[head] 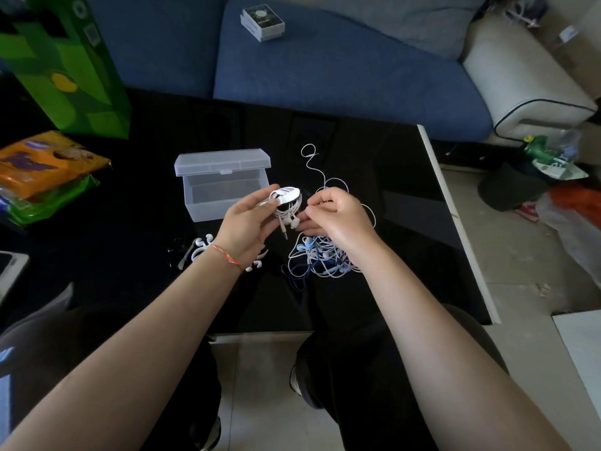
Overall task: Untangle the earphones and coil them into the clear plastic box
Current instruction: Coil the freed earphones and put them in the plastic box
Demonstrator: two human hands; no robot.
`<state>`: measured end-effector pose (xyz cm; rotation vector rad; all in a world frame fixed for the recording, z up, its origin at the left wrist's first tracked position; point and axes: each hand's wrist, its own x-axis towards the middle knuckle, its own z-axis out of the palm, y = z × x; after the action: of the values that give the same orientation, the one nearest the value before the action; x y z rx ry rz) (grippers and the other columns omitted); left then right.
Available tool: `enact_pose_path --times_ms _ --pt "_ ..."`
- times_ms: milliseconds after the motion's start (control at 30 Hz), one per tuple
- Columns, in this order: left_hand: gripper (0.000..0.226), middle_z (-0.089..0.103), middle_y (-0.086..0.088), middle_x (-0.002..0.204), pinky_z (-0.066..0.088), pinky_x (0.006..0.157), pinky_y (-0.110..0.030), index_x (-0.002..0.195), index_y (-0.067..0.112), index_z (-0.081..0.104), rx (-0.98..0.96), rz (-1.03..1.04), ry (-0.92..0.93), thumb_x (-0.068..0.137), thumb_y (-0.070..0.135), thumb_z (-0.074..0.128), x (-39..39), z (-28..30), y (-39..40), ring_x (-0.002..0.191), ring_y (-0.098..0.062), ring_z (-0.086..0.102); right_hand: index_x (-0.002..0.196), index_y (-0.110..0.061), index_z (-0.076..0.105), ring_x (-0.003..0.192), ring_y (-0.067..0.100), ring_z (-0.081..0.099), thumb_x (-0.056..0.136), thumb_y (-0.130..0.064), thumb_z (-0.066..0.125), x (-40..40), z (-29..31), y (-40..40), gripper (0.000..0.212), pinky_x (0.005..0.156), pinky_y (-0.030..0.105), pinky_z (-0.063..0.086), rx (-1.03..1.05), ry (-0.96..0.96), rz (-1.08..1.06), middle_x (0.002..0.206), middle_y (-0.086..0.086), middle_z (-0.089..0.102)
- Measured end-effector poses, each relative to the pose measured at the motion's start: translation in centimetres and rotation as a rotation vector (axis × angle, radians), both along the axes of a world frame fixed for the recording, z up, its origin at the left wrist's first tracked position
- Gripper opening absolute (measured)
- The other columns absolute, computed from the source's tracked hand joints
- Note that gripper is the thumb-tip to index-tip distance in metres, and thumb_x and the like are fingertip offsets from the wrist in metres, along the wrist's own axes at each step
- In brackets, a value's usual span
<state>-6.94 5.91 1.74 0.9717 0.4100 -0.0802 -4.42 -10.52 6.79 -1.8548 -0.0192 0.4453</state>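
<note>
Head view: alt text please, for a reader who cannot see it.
The left hand holds a coiled white earphone bundle beside the open clear plastic box on a glossy black table, while the right hand pinches a cord above a tangled pile of white and blue earphones.

The box (pixel 224 187) stands open on the counter (pixel 390 222), its lid tipped back behind it. Just right of the box, the left hand (pixel 250 219) holds a wound bundle of earphones (pixel 286 203) above the counter. The right hand (pixel 338 216) is beside it, over the tangled pile (pixel 318 258). A sofa (pixel 325 66) lies behind the counter, with a carton (pixel 262 22) on its seat.
</note>
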Motion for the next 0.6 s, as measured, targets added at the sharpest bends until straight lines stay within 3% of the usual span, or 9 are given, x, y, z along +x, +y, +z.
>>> enact_pose_path --times_ms 100,200,333,500,600 --pt "0.027 0.066 -0.012 0.116 0.056 0.086 -0.024 0.12 0.01 0.063 -0.001 -0.037 -0.039 0.097 -0.001 0.053 -0.08 0.2 -0.15 0.104 -0.018 0.065 0.115 -0.012 0.061 0.087 0.014 0.074 0.092 -0.014 0.068 0.22 -0.3 -0.04 0.024 0.08 0.033 0.062 -0.056 -0.037 -0.062 0.1 0.003 0.071" --pt "0.031 0.067 -0.01 0.115 0.055 0.093 -0.027 0.124 0.008 0.06 0.011 -0.083 -0.078 0.096 -0.004 0.053 -0.15 0.34 -0.45 0.106 -0.018 0.066 0.113 -0.018 0.064 0.092 0.011 0.07 0.089 -0.016 0.073 0.26 -0.71 0.13 0.025 0.082 0.027 0.059 -0.091 -0.095 -0.077 0.103 -0.002 0.07" --pt "0.038 0.068 -0.015 0.118 0.053 0.097 -0.03 0.129 -0.002 0.058 0.069 -0.16 -0.101 0.092 -0.008 0.057 -0.24 0.51 -0.38 0.106 -0.021 0.067 0.103 -0.022 0.067 0.087 0.006 0.068 0.089 -0.009 0.069 0.35 -0.56 0.11 0.019 0.069 0.011 0.052 -0.112 -0.193 -0.113 0.096 -0.005 0.07" --pt "0.025 0.073 -0.009 0.1 0.055 0.092 -0.03 0.112 0.0 0.067 0.148 -0.276 -0.092 0.09 -0.007 0.059 -0.48 0.82 -0.56 0.095 -0.018 0.069 0.101 -0.022 0.07 0.083 0.004 0.068 0.09 -0.007 0.067 0.23 -0.5 0.14 0.018 0.064 0.011 0.05 -0.125 -0.276 -0.121 0.092 -0.005 0.071" --pt "0.022 0.071 -0.014 0.104 0.058 0.089 -0.032 0.112 -0.002 0.066 0.089 -0.276 -0.053 0.091 -0.005 0.059 -0.53 0.84 -0.65 0.096 -0.023 0.07 0.103 -0.017 0.069 0.079 0.002 0.067 0.09 -0.009 0.069 0.24 -0.59 0.2 0.016 0.061 0.009 0.049 -0.106 -0.275 -0.154 0.092 -0.004 0.071"
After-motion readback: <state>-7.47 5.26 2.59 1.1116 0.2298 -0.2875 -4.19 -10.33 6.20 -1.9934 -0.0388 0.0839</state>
